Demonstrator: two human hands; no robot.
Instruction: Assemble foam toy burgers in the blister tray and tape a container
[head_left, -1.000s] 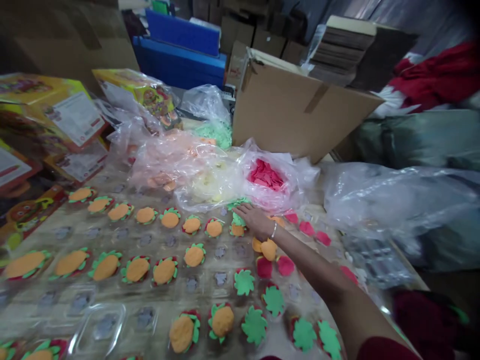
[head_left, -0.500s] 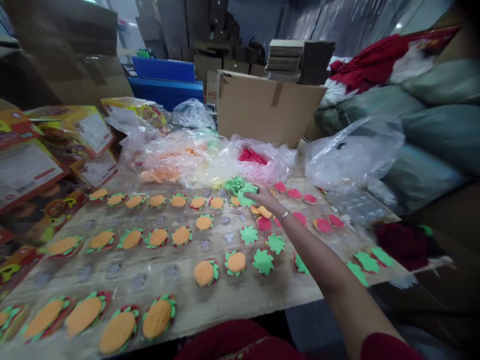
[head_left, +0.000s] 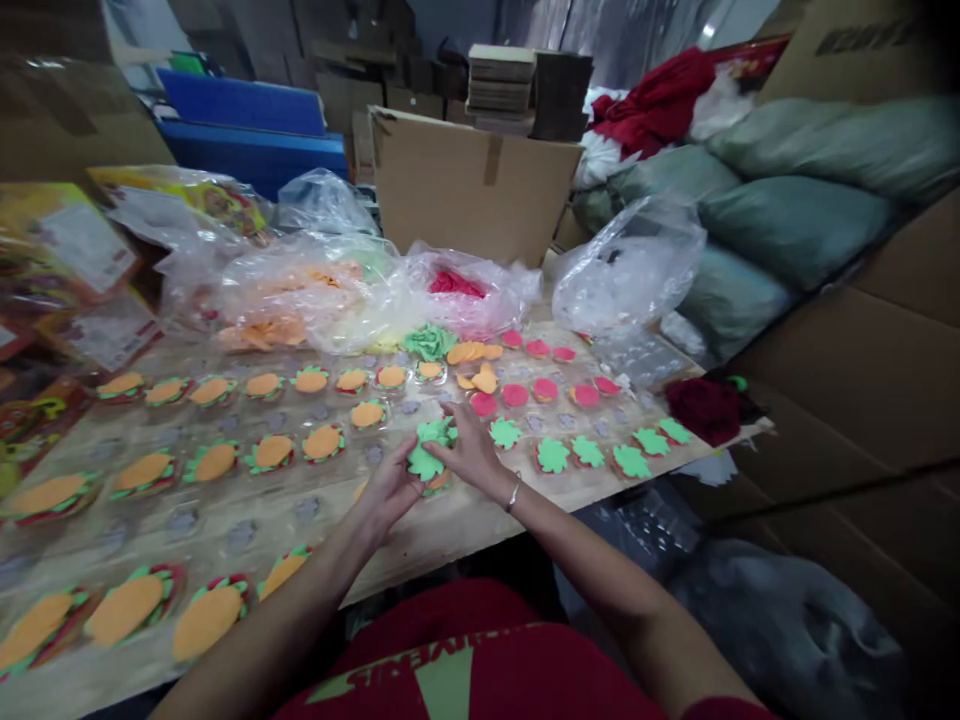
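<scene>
Head view: over the pale counter (head_left: 442, 535), your left hand (head_left: 394, 482) and right hand (head_left: 475, 455) are pinching thin, green, scalloped pieces (head_left: 426, 461), probably light, soft and easily creased, so best held by their rims.

The held leaves (head_left: 426, 460) are coloured mint green, and a similar green is seen in the leaf pile (head_left: 431, 342). The burgers (head_left: 214, 463) are topped in orange and rimmed with green and red. Pinkish red is shown by the discs (head_left: 545, 389), orange by the loose buns (head_left: 485, 379), grey by the small pieces (head_left: 307, 510). The tabletop (head_left: 457, 515) is toned pale tan. The shirt (head_left: 585, 670) is coloured dark red, lettered in dull gold and marked with a pale green wedge. Blue is borne by the boxes (head_left: 247, 155), brown by the carton (head_left: 465, 190), grey-green by the sacks (head_left: 795, 215).
</scene>
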